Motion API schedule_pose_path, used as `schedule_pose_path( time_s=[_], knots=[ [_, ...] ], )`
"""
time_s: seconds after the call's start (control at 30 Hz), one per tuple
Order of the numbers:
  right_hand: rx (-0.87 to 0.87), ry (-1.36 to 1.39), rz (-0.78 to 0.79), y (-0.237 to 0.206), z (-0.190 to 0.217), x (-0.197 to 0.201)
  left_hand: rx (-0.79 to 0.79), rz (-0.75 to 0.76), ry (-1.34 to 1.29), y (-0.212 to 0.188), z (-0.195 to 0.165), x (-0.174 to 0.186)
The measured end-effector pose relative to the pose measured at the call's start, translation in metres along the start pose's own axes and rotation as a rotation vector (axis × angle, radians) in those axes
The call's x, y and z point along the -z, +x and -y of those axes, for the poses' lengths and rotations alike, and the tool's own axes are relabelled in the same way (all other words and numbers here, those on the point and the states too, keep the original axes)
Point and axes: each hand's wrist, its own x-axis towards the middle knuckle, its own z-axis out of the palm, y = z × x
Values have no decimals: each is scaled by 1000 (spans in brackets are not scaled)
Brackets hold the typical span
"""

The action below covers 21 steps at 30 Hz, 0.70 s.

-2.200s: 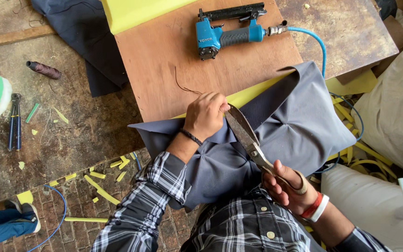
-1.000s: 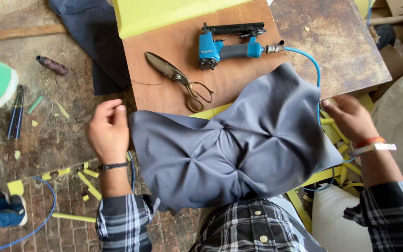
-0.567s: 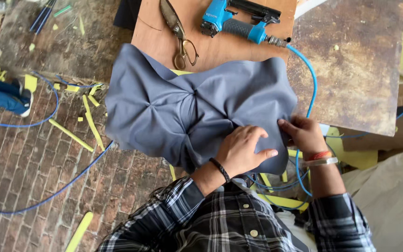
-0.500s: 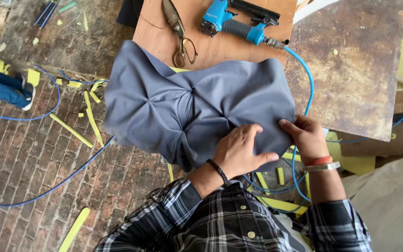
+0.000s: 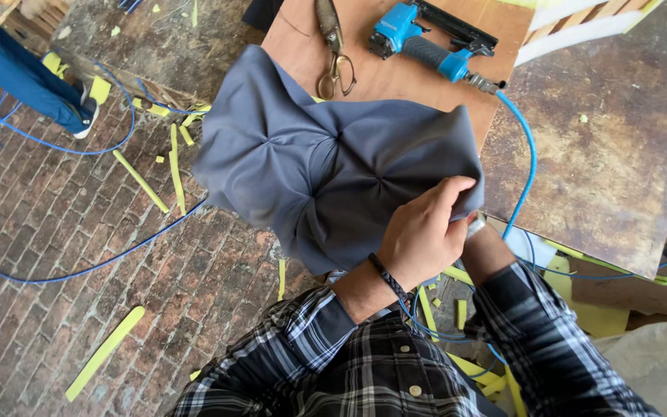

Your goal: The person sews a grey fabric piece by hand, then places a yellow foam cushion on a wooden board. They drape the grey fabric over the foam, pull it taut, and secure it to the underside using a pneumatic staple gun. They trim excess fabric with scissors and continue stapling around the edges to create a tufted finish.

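A person in a checked shirt looks down at a grey cloth (image 5: 326,162) in the middle of the frame. The cloth is puffy, with folds that meet at two dents. Its top part lies on the brown desk (image 5: 395,77) and its lower part hangs over the desk edge, above the brick floor (image 5: 79,232).

The left hand (image 5: 422,232) is right of the middle. Its grip is closed on the right edge of the cloth, with the fingers curled over the edge. A dark band sits on that wrist. The right hand (image 5: 472,225) is mostly hidden behind the left hand, so I cannot tell if its grip is open or closed. Only a bit of it and its wrist show, just beside the cloth edge.

At the top of the frame, scissors (image 5: 332,38) lie on the desk, with the handles touching the top of the cloth. Just to the right lies a blue staple gun (image 5: 426,38). A blue hose (image 5: 526,154) runs from it down the right side.

Yellow strips (image 5: 140,181) lie on the floor at the left. A blue trouser leg (image 5: 17,73) of another person stands in the upper left.
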Motion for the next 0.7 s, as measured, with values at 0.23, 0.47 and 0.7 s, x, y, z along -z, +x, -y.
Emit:
schedule_pose_path(
  time_s=[0.23, 0.47, 0.7],
  knots=[
    [24, -114, 36, -9, -9, 1, 111, 89, -281, -28, 38, 52],
    [20, -137, 36, -8, -6, 0, 159, -89, 335, -34, 127, 110],
    [16, -165, 31, -5, -1, 1, 141, -218, 352, -63, 139, 97]
  ],
)
